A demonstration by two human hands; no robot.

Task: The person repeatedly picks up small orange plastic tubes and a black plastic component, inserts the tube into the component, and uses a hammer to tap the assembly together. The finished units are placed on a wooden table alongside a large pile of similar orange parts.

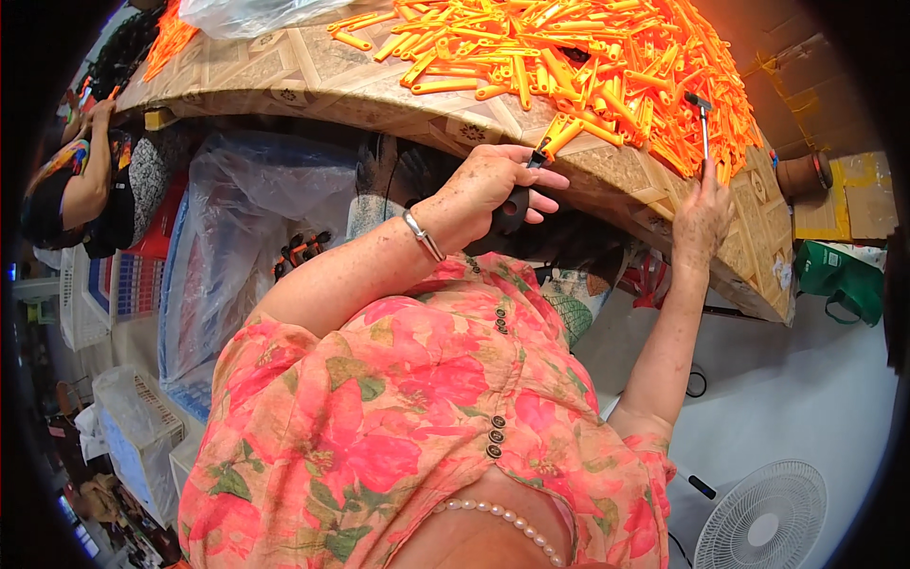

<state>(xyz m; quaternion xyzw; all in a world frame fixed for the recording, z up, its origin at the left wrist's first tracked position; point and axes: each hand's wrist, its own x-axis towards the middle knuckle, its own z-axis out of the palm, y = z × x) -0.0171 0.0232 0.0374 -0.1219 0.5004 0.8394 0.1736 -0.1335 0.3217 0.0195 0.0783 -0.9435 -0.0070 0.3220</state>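
Observation:
My left hand (488, 190) is closed around a black handle (512, 211) at the near edge of the patterned table (313, 76). An orange plastic piece (561, 136) sits at the handle's tip, by my fingers. My right hand (701, 218) grips the thin metal shaft of a small hammer (701, 119). The hammer stands upright, its head over the edge of the big pile of orange plastic pieces (588, 57). A silver bracelet circles my left wrist. My flowered blouse fills the lower middle of the view.
Another person (81, 185) sits at the table's far left end. Clear plastic bags (246, 218) hang below the table. White baskets stand at lower left. A green bag (839, 280), cardboard boxes (853, 194) and a white fan (763, 522) are on the right.

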